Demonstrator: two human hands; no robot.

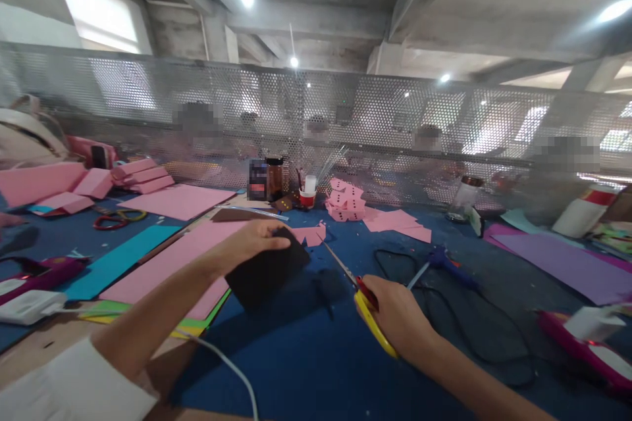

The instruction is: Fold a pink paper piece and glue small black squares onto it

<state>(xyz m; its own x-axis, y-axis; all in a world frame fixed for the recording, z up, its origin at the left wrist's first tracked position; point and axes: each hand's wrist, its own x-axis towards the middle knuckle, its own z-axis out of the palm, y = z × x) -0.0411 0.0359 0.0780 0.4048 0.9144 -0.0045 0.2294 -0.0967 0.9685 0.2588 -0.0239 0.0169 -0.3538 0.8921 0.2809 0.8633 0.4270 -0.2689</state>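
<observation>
My left hand [264, 240] is closed on the upper edge of a black sheet of card [269, 276], which is tilted above the blue table. In my right hand [395, 309] are scissors [372, 325] with yellow and red handles. Their blades point up and left, apart from the black card. Pink paper cutouts [309, 235] lie just beyond the blade tips. To the right of my right hand rests a blue glue gun [449, 264] with a black cord.
Pink sheets [182, 201], a teal strip [118, 263] and red-handled scissors [109, 220] lie left. Stacked pink pieces [345, 200] and a red cup [307, 198] stand by the mesh divider [355, 112]. Purple sheets [563, 260] and a magenta power strip [582, 348] are right. A white cable [232, 365] crosses the front.
</observation>
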